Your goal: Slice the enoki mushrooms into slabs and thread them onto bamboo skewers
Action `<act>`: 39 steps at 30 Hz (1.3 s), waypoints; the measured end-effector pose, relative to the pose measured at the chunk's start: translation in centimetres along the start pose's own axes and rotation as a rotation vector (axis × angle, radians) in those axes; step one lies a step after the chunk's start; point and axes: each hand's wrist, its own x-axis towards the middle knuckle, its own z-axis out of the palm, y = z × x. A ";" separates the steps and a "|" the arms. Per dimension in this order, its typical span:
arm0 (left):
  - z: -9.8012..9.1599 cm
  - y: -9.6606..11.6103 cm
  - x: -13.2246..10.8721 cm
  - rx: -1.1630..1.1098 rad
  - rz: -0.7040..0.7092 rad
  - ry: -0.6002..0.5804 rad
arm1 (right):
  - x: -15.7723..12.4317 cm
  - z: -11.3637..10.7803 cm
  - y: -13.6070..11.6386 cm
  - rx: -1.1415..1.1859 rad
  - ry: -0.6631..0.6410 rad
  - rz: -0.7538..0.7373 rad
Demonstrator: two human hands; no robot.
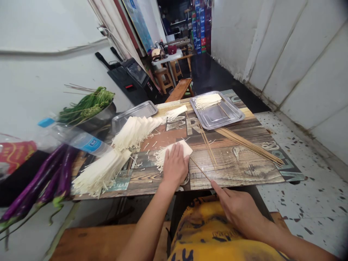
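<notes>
My left hand [175, 165] lies flat, fingers together, pressing down a small bundle of white enoki mushrooms [174, 148] on the wood-patterned table [239, 163]. A thin bamboo skewer [199, 169] runs from the bundle's right side toward my right hand [236, 208], which pinches its near end at the table's front edge. More enoki lies in piles at the left [136, 132] and near left [100, 172].
A metal tray [217, 112] with some enoki stands at the far right; another tray [134, 113] at far left. Loose skewers [250, 145] lie to the right. A water bottle [73, 137], purple eggplants [49, 181] and a bowl of greens [89, 105] crowd the left.
</notes>
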 end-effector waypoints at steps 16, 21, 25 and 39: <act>-0.3 -0.2 -0.3 0.045 0.077 -0.069 | 0.7 -0.3 -0.4 -0.061 -0.078 -0.018; -0.5 -0.2 -0.2 0.042 0.079 -0.070 | 1.1 -0.6 -0.5 -0.099 -0.081 -0.046; -0.5 -0.2 -0.3 0.036 0.079 -0.080 | 1.6 -0.9 -0.6 -0.116 -0.120 -0.055; -0.3 -0.4 -0.3 0.018 0.081 -0.097 | 3.5 -1.5 -1.2 -0.117 -0.205 -0.025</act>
